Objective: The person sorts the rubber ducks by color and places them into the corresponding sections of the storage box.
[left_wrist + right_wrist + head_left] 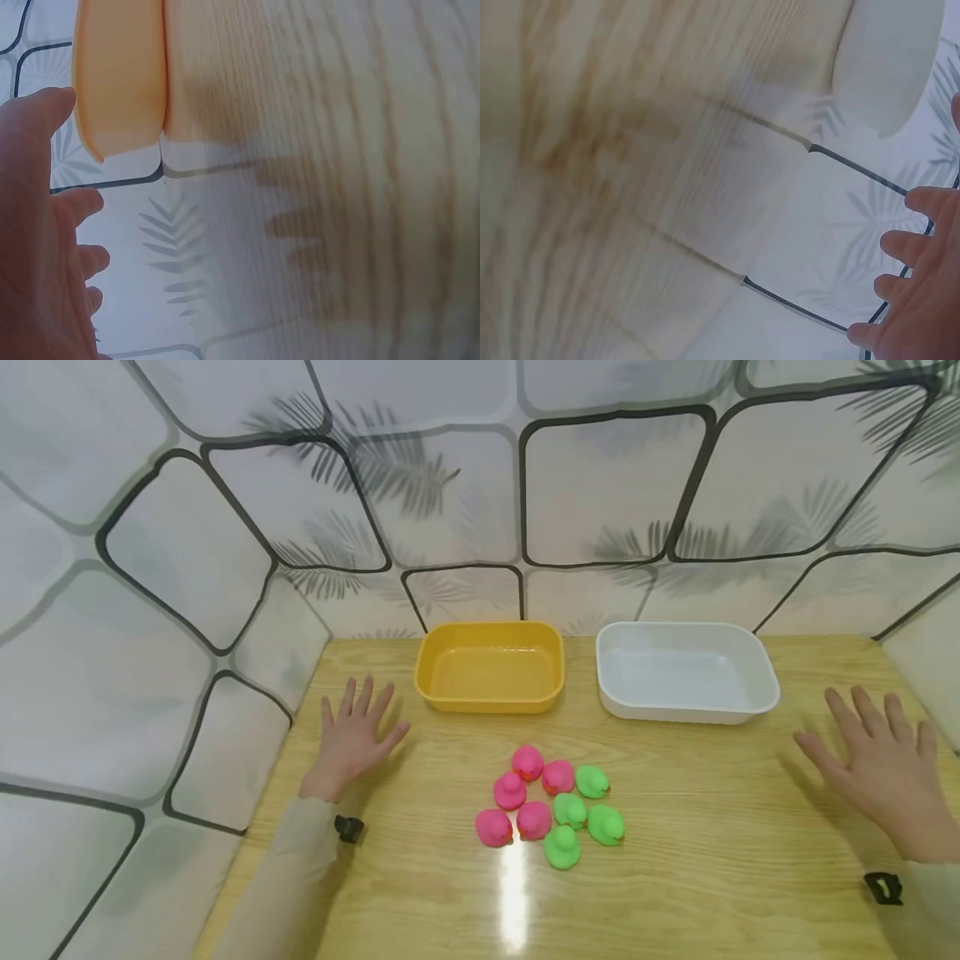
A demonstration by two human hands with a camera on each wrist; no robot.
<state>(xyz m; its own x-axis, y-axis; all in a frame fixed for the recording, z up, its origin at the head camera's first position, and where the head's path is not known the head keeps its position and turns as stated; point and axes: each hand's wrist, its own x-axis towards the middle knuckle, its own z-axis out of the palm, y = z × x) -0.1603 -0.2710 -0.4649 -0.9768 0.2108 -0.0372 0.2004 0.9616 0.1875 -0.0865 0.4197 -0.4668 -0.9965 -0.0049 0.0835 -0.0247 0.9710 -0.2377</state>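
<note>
Several pink rubber ducks (510,791) and several green rubber ducks (606,824) cluster on the wooden table in the head view, pink on the left and green on the right. My left hand (351,739) is spread out, fingers apart, left of the ducks and nearest the yellow basin (490,702). On the far right my right hand (881,768) is spread too, nearest the white basin (688,712). Neither hand holds anything. Both wrist views show the fingers extended, with part of the yellow basin (120,75) on the left side and the white basin (889,60) on the right.
Both basins stand side by side at the back edge of the wooden table (697,877), a gap between them. Behind them rises a patterned wall (465,493), which also runs along the left side. Small black devices sit at the left wrist (348,828) and right wrist (883,888).
</note>
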